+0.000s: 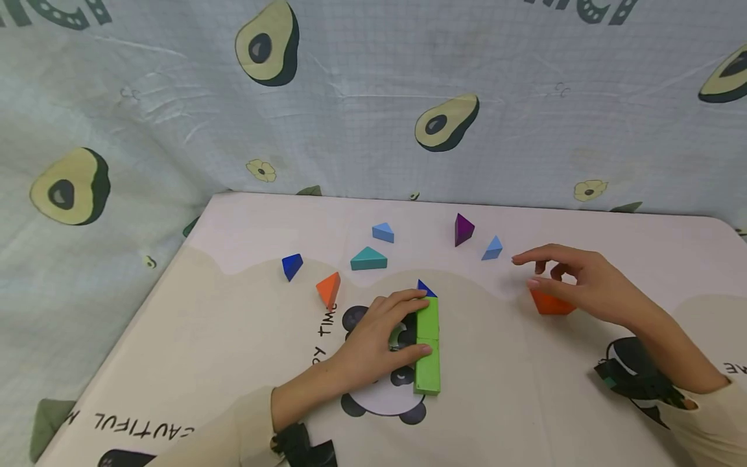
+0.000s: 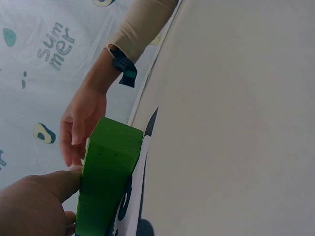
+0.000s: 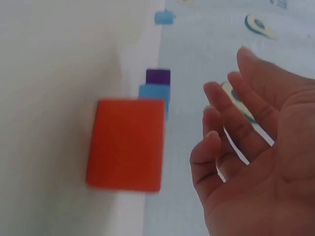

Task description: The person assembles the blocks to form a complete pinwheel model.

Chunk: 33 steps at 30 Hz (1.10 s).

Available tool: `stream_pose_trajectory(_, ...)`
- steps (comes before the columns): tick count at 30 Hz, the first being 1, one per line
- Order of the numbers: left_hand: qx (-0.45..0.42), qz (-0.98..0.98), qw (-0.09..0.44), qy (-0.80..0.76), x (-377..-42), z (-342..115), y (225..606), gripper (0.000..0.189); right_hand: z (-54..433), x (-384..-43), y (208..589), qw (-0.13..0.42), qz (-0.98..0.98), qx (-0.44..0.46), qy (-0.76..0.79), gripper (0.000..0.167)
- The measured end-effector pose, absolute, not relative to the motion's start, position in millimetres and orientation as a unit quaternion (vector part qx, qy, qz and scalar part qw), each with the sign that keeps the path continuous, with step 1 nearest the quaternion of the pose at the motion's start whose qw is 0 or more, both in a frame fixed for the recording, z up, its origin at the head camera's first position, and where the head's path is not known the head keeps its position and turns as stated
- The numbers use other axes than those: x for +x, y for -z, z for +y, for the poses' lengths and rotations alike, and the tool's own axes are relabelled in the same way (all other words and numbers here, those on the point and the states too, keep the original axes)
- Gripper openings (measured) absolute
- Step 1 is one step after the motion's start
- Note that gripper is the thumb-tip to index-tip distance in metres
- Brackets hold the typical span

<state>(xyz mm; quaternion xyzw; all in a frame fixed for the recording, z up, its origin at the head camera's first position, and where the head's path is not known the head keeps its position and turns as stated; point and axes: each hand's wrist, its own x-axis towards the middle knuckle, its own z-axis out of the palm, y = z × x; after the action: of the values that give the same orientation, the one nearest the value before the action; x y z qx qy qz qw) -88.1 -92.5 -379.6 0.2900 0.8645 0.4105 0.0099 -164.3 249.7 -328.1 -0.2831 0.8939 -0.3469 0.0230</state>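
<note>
Two bright green blocks lie end to end in a column, with a blue triangular block at their far end. Across the column's left side, my left hand rests its fingertips near the far end and its thumb on the nearer block. In the left wrist view, a digit touches the green side. My right hand is raised over an orange block, hiding part of it. The right wrist view shows this orange block apart from the loosely bent fingers.
Farther back lie a dark blue block, an orange triangular block, a teal triangle, light blue triangles and a purple one. A printed cloth hangs behind the table. Both wrists wear black straps.
</note>
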Motion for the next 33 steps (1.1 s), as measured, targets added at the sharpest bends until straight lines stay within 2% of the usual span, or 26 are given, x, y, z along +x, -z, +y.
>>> stream_pose_trajectory(8, 0.292, 0.865, 0.009, -0.408, -89, -92, 379, 0.060, 278, -164, 339, 0.052, 0.888, -0.305, 0.339, 0.044)
stream_pose_trajectory(15, 0.289, 0.865, 0.011, -0.410, -89, -92, 379, 0.060, 288, -162, 347, 0.081, 0.890, -0.278, 0.351, 0.045)
stream_pose_trajectory(23, 0.287, 0.865, 0.014, -0.410, -88, -92, 379, 0.060, 297, -165, 355, 0.118, 0.881, -0.292, 0.352, 0.047)
stream_pose_trajectory(33, 0.285, 0.866, 0.017, -0.410, -88, -92, 378, 0.060, 296, -164, 356, 0.112, 0.884, -0.295, 0.344, 0.047)
